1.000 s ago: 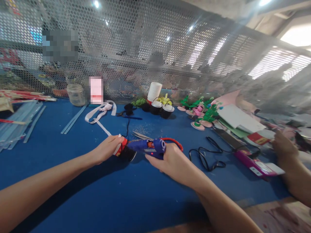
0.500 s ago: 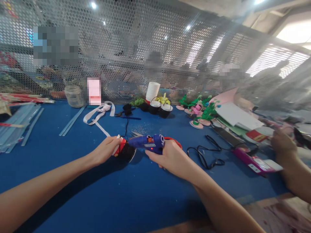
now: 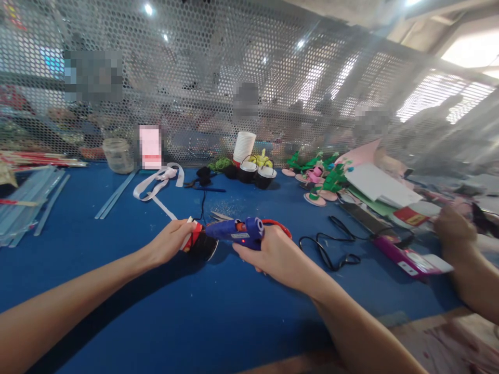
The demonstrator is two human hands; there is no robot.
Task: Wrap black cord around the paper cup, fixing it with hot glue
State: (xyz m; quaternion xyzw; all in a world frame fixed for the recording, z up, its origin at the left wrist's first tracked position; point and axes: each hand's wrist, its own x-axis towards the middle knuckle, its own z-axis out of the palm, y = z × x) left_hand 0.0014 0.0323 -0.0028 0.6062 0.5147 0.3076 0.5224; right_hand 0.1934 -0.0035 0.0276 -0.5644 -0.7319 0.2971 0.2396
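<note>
My left hand [image 3: 171, 240] grips a paper cup [image 3: 205, 246] by its red and white end; the cup lies tilted, with black wound or wrapped around its other part. A hot glue gun [image 3: 238, 231], blue with a lit red light, is in my right hand [image 3: 273, 253]. Its nozzle points left and meets or nearly meets the cup's side; the exact contact is hidden. White ribbon [image 3: 163, 208] runs from near the cup towards the back. Red-handled scissors [image 3: 278, 224] lie partly hidden behind the glue gun and my right hand.
Behind stand two black-and-white cups [image 3: 265, 177] with handles and a stack of white cups [image 3: 244, 146]. Glue sticks [image 3: 29, 205] lie left, near a jar [image 3: 118, 156]. Right are green craft plants [image 3: 334, 179], a black cable [image 3: 325, 249], a purple power strip [image 3: 413, 258] and another person's hand [image 3: 455, 224].
Almost nothing differs. Both hands keep their hold on the cup and the glue gun, with only a tiny shift of the view.
</note>
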